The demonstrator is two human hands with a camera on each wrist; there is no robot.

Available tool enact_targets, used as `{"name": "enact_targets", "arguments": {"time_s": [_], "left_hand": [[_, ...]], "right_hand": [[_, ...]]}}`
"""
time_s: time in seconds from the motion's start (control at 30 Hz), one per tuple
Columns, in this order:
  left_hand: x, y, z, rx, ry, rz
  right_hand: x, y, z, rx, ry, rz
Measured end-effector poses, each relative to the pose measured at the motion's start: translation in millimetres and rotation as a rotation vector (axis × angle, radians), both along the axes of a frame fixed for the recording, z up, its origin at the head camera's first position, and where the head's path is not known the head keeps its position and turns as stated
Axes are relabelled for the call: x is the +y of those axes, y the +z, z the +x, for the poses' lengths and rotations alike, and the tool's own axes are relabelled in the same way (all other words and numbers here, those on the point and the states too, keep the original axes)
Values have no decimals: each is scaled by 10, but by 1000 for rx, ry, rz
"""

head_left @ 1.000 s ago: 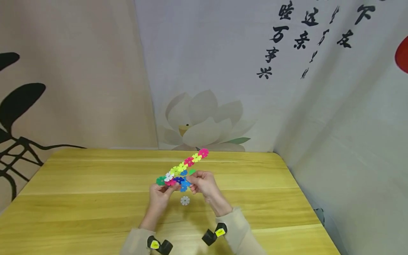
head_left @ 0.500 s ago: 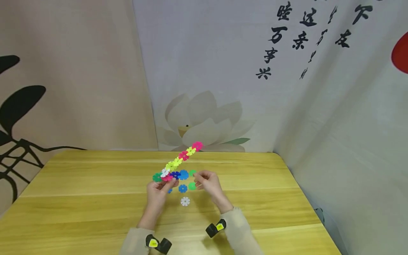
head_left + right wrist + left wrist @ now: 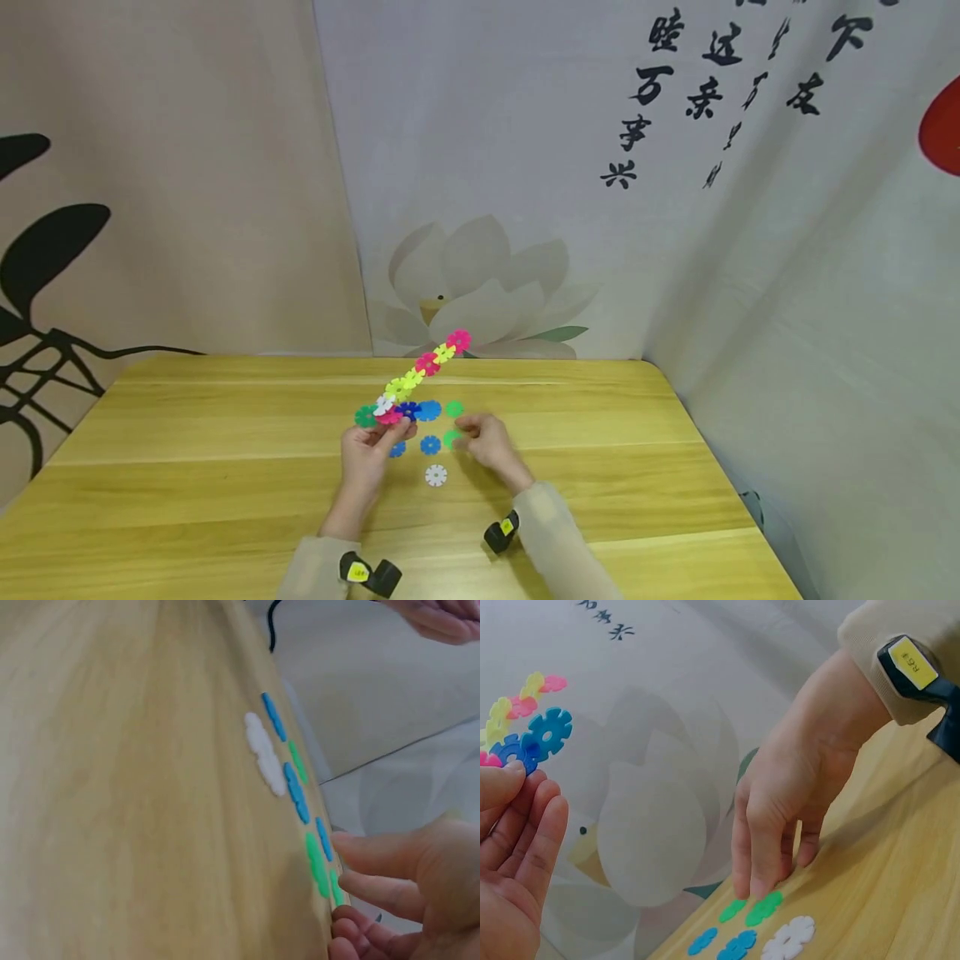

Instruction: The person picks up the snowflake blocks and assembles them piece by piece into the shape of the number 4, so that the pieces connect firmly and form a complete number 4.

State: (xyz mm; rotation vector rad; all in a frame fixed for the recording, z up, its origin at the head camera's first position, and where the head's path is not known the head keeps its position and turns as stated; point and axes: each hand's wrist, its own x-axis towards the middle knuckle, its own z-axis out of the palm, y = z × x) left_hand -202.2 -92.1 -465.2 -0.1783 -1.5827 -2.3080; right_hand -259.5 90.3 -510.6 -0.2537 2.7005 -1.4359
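Left hand [image 3: 366,450] raised above table [image 3: 187,483], thumb and index in pinch, other fingers loosely extended in left wrist view. Right hand [image 3: 489,442] low over table, fingers pointing down, tips slightly parted. Both forearms slant inward toward far edge, well apart from side edges; sleeves [image 3: 562,546] cover them to wrists.

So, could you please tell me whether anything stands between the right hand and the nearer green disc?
Nothing visible does: the right hand is right at that green disc, and the white disc lies off to one side.
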Motion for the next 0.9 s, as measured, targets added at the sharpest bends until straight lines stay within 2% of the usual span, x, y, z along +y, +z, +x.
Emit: {"name": "enact_targets", "arguments": {"time_s": [0.13, 0.37, 0.47, 0.53, 0.67, 0.8, 0.9], "left_hand": [[4, 4, -1, -12, 0, 2], [8, 9, -1, -1, 10, 7], [8, 7, 2, 13, 7, 5], [7, 6, 6, 16, 5, 1], [6, 1, 8, 16, 4, 0], [7, -8, -2, 1, 4, 3], [-7, -14, -7, -19, 9, -6]], "right_hand": [[-38, -8, -11, 30, 15, 117], [-86, 43, -38, 0, 8, 235], [-89, 63, -51, -8, 14, 251], [-82, 56, -53, -18, 10, 219], [-54, 18, -22, -13, -13, 86], [-13, 0, 42, 66, -62, -80], [-4, 45, 102, 112, -93, -197]]}}
